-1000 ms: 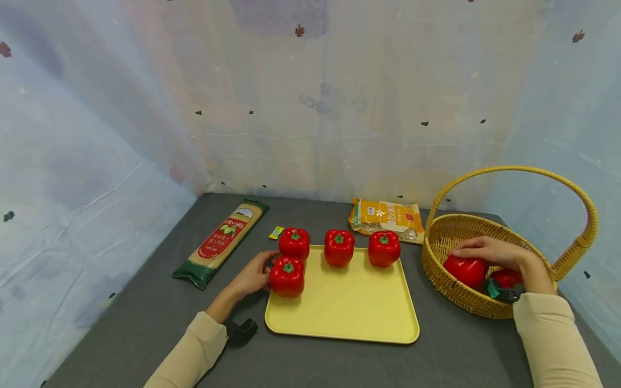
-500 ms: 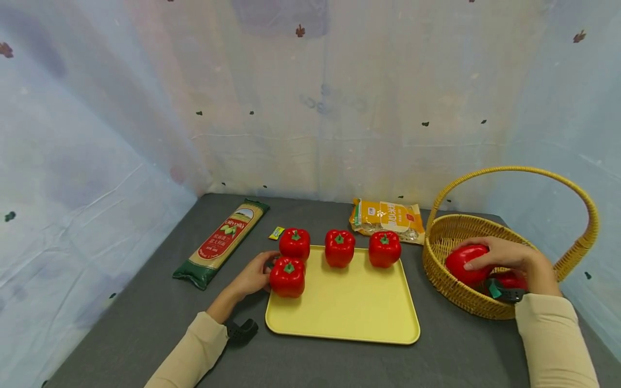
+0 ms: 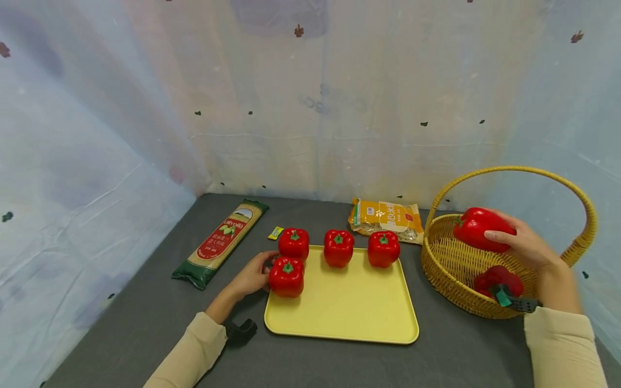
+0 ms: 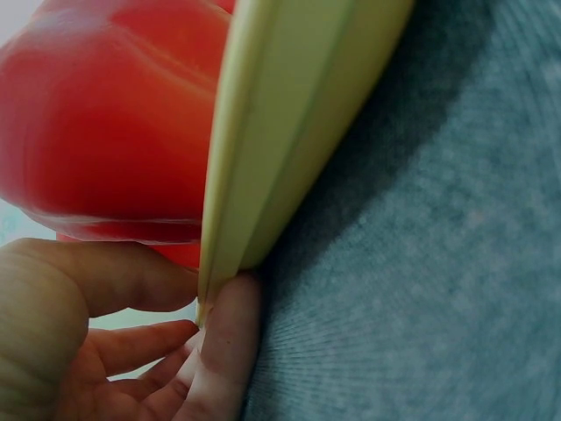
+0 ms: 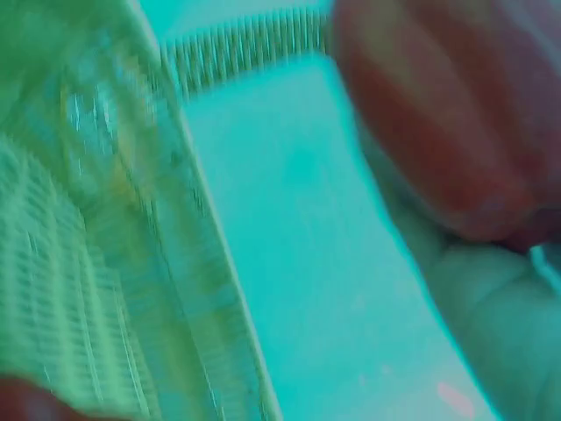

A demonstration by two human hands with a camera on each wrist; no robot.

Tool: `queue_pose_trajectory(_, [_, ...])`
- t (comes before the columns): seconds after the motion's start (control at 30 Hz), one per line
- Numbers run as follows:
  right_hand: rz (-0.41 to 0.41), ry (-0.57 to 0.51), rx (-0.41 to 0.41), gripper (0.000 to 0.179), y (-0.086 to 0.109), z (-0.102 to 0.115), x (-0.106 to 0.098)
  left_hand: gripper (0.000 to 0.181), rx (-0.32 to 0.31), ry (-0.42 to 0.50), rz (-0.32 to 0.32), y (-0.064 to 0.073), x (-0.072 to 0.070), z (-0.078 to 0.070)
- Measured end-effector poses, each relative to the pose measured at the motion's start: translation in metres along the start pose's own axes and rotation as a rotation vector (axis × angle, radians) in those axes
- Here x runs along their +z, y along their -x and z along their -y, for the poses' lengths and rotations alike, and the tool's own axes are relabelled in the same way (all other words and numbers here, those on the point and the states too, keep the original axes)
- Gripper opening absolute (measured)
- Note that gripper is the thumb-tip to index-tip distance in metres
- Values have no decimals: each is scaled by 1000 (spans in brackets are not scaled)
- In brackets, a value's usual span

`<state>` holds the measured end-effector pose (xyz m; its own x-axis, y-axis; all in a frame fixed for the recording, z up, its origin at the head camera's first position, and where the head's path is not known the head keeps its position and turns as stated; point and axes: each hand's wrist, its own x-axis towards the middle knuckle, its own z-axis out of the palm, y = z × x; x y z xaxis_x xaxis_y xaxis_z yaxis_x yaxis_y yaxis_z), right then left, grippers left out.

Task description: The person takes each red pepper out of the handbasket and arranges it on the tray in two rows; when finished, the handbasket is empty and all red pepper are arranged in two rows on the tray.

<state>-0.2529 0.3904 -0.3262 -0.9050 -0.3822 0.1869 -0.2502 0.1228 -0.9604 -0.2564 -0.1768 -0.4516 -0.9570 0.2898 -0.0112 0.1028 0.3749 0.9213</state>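
My right hand (image 3: 531,245) grips a red bell pepper (image 3: 482,229) on its side, raised over the wicker basket (image 3: 453,283), its green stem toward the left. In the right wrist view that pepper (image 5: 465,114) is blurred. Another red pepper (image 3: 499,280) lies in the basket, partly covered by the wrist strap. At the left, my left hand (image 3: 252,275) pinches the rim of the yellow tray (image 3: 354,307); the left wrist view has the thumb over the rim (image 4: 250,158) and a finger beneath. Right by that hand stands a pepper (image 3: 287,277), with another pepper (image 3: 293,243) behind it.
Two more peppers, a middle one (image 3: 338,248) and a right one (image 3: 383,249), stand along the tray's far edge. Behind lies an orange grain bag (image 3: 385,218). A pasta pack (image 3: 220,242) and a small yellow packet (image 3: 275,233) are at the left. The basket's tall handle (image 3: 514,168) arches overhead.
My right hand has lifted the pepper up from inside the basket and turned it so its stem faces left, uncovering the pepper below. The left hand and the tray stay put.
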Motion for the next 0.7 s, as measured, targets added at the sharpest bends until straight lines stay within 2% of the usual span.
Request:
queue_pose_trajectory(0.13, [55,-207,-218,46,-6,7,26,56,8,2,4,-1,-1,1])
queue_pose_trajectory(0.27, [77,-268,-329,49,-16,15,62,56,7,1,0,-1,-1,1])
queue_pose_trajectory(0.5, [90,-298,-389,61,-27,22,121,57,2,10,2,0,-1,-1])
queue_pose_trajectory(0.6, [81,-309,-360,64,-28,24,141,57,0,14,5,0,0,-1])
queue_pose_trajectory(0.7, [23,-336,-294,63,-29,25,162,56,-6,7,-3,0,0,0])
